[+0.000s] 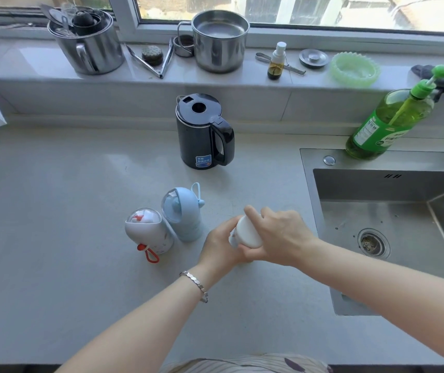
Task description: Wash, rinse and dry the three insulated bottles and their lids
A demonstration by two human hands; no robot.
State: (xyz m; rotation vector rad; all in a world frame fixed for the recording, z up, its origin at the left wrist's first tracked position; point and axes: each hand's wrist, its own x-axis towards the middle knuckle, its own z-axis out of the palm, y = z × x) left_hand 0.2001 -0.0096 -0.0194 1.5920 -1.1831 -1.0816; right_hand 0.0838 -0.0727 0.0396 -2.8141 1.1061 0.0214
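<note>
Three small insulated bottles stand on the grey counter. A white bottle [149, 232] with a clear domed lid and an orange-red strap is on the left. Touching it on the right is a light blue bottle [184, 214] with a clear dome and a blue loop. The third bottle [246, 232], white, is between my hands just left of the sink. My left hand [218, 246] wraps its body from the left. My right hand [278, 235] grips its white lid from the right. Most of that bottle's body is hidden by my hands.
A black electric kettle [202, 130] stands behind the bottles. A steel sink [393, 211] lies to the right, with a green dish-soap pump bottle [385, 122] at its back edge. Steel pots [220, 40], tongs, a small spray bottle and a green dish [355, 68] line the windowsill.
</note>
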